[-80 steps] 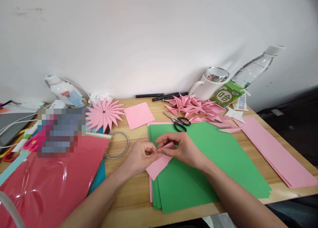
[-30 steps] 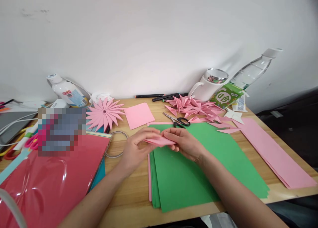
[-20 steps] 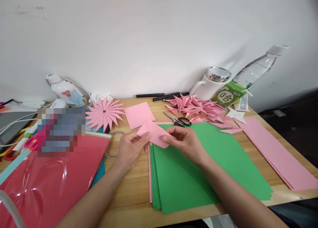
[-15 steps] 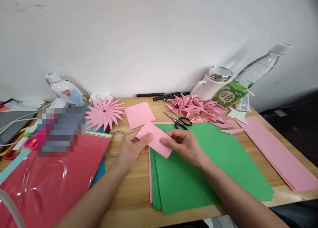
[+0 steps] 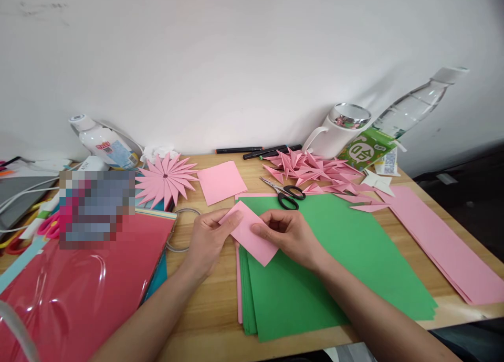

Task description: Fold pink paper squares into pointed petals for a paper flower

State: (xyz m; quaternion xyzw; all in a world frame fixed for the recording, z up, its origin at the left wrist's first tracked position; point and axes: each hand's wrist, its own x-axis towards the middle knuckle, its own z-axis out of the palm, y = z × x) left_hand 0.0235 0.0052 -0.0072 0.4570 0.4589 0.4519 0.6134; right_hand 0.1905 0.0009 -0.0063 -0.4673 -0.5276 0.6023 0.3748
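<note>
A folded rectangle of pink paper (image 5: 250,233) is held tilted above the left part of a stack of green paper (image 5: 334,267). My left hand (image 5: 210,238) pinches its upper left end, thumb on top and fingers hidden behind. My right hand (image 5: 289,236) grips the right long edge, thumb pressed on the face and fingers curled at the back. Just beyond the right hand lie scissors with black handles (image 5: 289,197), blades slightly apart. A square of pink paper (image 5: 222,182) rests on the table beyond the hands, beside a pink pointed paper wheel (image 5: 165,176).
Folded pink paper pieces (image 5: 311,168) are heaped before a white mug (image 5: 338,131), a green carton (image 5: 366,151) and a clear bottle (image 5: 417,110). Long pink strips (image 5: 444,246) lie at right. A red glossy packet (image 5: 86,283) covers the left side. Markers (image 5: 271,152) lie by the wall.
The folded pink paper has come slightly lower and is turned a little more steeply. Both hands keep their hold and shift a little with it.
</note>
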